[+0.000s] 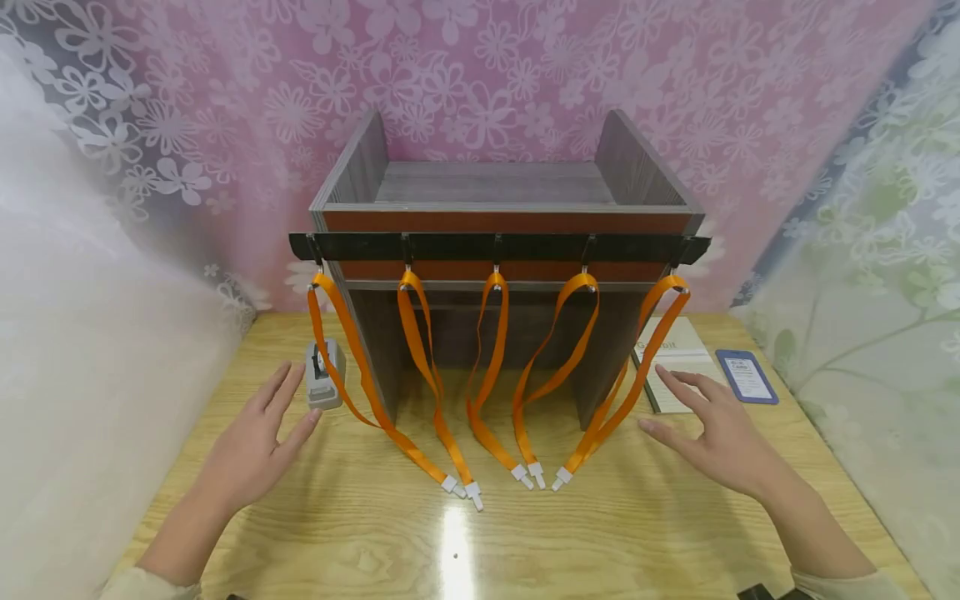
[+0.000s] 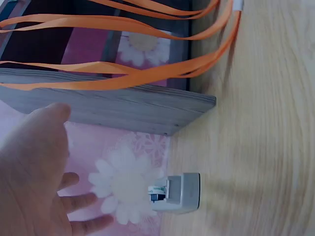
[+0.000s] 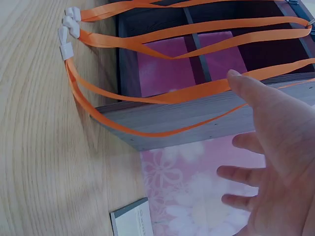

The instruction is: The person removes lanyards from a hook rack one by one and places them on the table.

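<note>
Several orange lanyards (image 1: 491, 375) with white plastic clips (image 1: 522, 477) hang by their loops from hooks on a black rail (image 1: 450, 247). The rail runs across the front of a grey wooden shelf (image 1: 495, 183). My left hand (image 1: 251, 450) is held over the table's left side with fingers extended, close to a grey tape dispenser (image 1: 324, 379) and holding nothing. On the other side my right hand (image 1: 712, 437), also with nothing in it, hovers near the rightmost lanyard (image 1: 652, 367) and a notebook (image 1: 686, 358). In the right wrist view its thumb overlaps that lanyard; whether they touch I cannot tell.
A blue badge holder (image 1: 747, 377) with a white card lies right of the notebook on the wooden table (image 1: 375, 542). Behind the shelf is a pink floral curtain (image 1: 480, 75). Pale coverings (image 1: 90, 317) flank the table on both sides.
</note>
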{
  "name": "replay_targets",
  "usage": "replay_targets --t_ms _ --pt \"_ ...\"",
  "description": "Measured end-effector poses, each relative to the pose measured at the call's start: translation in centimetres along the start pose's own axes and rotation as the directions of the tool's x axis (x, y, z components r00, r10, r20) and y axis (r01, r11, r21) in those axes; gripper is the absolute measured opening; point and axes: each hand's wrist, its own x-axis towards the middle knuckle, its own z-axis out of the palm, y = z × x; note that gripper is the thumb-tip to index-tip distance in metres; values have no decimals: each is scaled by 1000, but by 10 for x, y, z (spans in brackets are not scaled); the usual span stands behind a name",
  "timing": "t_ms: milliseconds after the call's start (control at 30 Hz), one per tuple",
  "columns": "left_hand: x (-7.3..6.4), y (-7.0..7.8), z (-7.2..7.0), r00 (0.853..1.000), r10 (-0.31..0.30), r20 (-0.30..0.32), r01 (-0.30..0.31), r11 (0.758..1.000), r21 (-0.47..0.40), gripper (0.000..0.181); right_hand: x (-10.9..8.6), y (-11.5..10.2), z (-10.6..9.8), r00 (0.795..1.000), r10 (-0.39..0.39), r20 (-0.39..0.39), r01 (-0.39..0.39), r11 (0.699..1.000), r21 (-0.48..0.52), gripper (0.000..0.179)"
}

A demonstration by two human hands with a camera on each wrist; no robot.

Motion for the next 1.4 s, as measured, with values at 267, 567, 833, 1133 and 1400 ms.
replay_targets --t_ms 267,567,833,1133,1400 --pt "16 10 -2 972 10 -236 -71 965 -254 50 8 -3 -1 990 -10 -138 22 996 87 73" --pt "29 19 -6 949 -176 -260 13 850 -527 40 13 -15 3 964 88 -251 -45 984 172 56" --pt "42 31 -18 948 -265 -175 76 724 -686 37 19 -35 3 914 207 -349 -95 945 312 45" --pt "43 53 -22 947 -302 -112 95 594 -799 31 25 -50 7 886 315 -339 -157 894 420 37" --pt "49 66 -18 923 -361 -137 104 576 -811 36 30 -61 12 836 420 -352 -202 834 514 33"
